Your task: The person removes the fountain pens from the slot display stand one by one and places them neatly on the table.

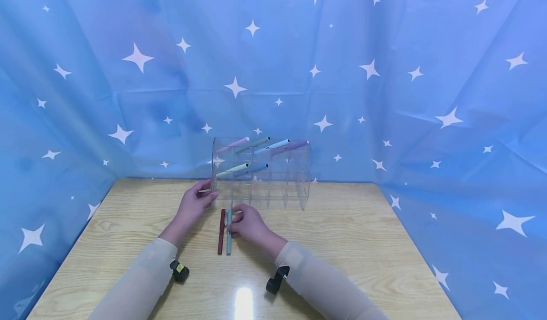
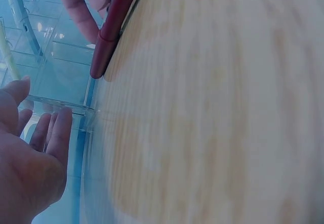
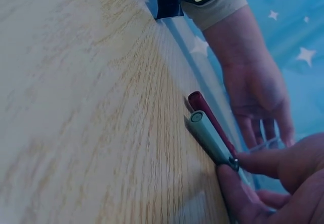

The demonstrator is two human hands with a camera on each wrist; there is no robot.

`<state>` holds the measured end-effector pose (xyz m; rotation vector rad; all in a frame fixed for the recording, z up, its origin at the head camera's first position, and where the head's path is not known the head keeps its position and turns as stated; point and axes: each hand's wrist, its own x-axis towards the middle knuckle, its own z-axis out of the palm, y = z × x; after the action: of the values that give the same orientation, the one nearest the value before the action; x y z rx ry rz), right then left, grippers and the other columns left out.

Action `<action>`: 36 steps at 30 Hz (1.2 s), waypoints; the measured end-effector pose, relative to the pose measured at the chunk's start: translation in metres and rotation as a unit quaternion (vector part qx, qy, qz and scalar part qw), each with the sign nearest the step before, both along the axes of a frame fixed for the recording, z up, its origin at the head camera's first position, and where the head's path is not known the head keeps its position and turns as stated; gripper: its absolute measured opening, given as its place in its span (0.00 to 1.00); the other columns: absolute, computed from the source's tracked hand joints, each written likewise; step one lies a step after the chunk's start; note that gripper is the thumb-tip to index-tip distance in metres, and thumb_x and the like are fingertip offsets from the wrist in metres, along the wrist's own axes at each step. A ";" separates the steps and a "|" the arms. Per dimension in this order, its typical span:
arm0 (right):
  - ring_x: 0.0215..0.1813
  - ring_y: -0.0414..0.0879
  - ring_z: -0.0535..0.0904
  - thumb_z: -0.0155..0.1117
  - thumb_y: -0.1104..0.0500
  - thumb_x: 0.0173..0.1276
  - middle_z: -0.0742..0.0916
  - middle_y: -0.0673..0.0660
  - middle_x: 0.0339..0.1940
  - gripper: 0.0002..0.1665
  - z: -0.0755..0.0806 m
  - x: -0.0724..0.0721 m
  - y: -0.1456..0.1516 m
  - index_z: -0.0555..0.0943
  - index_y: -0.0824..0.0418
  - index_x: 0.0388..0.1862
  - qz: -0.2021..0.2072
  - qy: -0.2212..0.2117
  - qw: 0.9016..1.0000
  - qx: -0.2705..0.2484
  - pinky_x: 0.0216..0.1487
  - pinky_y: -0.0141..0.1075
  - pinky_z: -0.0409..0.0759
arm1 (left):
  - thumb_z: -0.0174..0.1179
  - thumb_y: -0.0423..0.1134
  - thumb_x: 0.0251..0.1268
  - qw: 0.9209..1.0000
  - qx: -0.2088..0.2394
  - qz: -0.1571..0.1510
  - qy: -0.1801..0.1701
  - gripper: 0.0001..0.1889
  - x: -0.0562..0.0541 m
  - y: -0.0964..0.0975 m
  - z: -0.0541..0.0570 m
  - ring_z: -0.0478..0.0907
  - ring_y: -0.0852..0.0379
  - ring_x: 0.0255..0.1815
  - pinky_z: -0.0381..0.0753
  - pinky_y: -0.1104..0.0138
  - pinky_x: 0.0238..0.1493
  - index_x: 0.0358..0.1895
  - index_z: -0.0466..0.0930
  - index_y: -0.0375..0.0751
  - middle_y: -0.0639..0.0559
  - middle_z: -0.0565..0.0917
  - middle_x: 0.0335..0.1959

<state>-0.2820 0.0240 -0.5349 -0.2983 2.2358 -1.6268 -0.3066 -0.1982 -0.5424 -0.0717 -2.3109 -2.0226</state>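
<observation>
A clear plastic pen rack (image 1: 278,187) stands at the back of the table. At its left side, my left hand (image 1: 194,207) holds the side panel; in the left wrist view the panel's edge lies between thumb and fingers. Two capped pens lie side by side before the rack, a dark red pen (image 1: 221,232) on the left and a pale teal pen (image 1: 229,244) on the right. My right hand (image 1: 252,225) pinches the teal pen between thumb and finger near its clip, as the right wrist view shows. The red pen (image 2: 114,29) is untouched by the left hand.
Slanted pens fill part of the rack: pink (image 1: 234,144), dark green (image 1: 256,144), light blue (image 1: 275,145) and purple (image 1: 297,145) above, pale green (image 1: 234,169) and blue (image 1: 253,169) below. A blue star-patterned curtain (image 1: 273,73) surrounds the wooden table (image 1: 354,253).
</observation>
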 end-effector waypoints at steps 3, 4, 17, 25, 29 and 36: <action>0.36 0.50 0.89 0.77 0.74 0.69 0.86 0.60 0.43 0.37 0.001 0.001 0.002 0.75 0.72 0.74 -0.005 -0.005 1.000 -0.008 0.40 0.40 0.95 | 0.67 0.34 0.83 1.000 -0.002 0.001 0.001 0.30 -0.001 0.000 0.000 0.79 0.32 0.72 0.90 0.58 0.64 0.81 0.71 0.33 0.27 0.77 0.72; 0.36 0.50 0.89 0.78 0.74 0.68 0.86 0.60 0.43 0.37 0.002 0.001 0.003 0.76 0.72 0.74 -0.007 -0.001 1.000 -0.008 0.40 0.40 0.95 | 0.67 0.34 0.83 1.000 -0.003 0.002 0.001 0.30 -0.001 0.000 -0.001 0.79 0.32 0.72 0.90 0.59 0.64 0.81 0.71 0.33 0.27 0.77 0.71; 0.43 0.53 0.89 0.77 0.67 0.73 0.88 0.60 0.46 0.26 0.021 -0.008 0.024 0.80 0.72 0.66 -0.061 0.070 0.992 -0.082 0.50 0.44 0.95 | 0.67 0.33 0.82 1.000 -0.006 0.007 0.001 0.30 -0.001 0.001 -0.001 0.79 0.32 0.72 0.90 0.65 0.61 0.81 0.70 0.32 0.26 0.77 0.71; 0.49 0.48 0.85 0.75 0.67 0.74 0.84 0.65 0.58 0.28 0.045 -0.026 0.040 0.75 0.67 0.69 -0.164 0.155 0.964 -0.139 0.53 0.42 0.93 | 0.67 0.35 0.83 1.000 -0.005 0.005 -0.005 0.30 0.000 0.001 0.001 0.79 0.33 0.72 0.89 0.58 0.66 0.82 0.70 0.33 0.28 0.78 0.71; 0.52 0.50 0.86 0.75 0.65 0.76 0.79 0.66 0.67 0.33 0.053 -0.040 0.044 0.70 0.64 0.73 -0.201 0.162 0.951 -0.169 0.55 0.45 0.93 | 0.67 0.35 0.83 1.000 -0.005 0.005 -0.002 0.31 0.000 0.000 0.000 0.79 0.33 0.72 0.90 0.56 0.65 0.82 0.70 0.34 0.28 0.77 0.72; 0.52 0.57 0.89 0.75 0.64 0.77 0.78 0.67 0.74 0.35 0.053 -0.058 0.045 0.71 0.67 0.77 -0.183 0.164 0.956 -0.157 0.54 0.42 0.93 | 0.67 0.35 0.82 1.000 -0.002 0.005 -0.001 0.30 -0.001 0.000 -0.002 0.79 0.34 0.72 0.90 0.58 0.64 0.81 0.71 0.34 0.28 0.78 0.71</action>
<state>-0.3402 0.0688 -0.4821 -0.2604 2.3688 -2.2865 -0.3074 -0.1981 -0.5442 -0.0588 -2.3126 -2.0142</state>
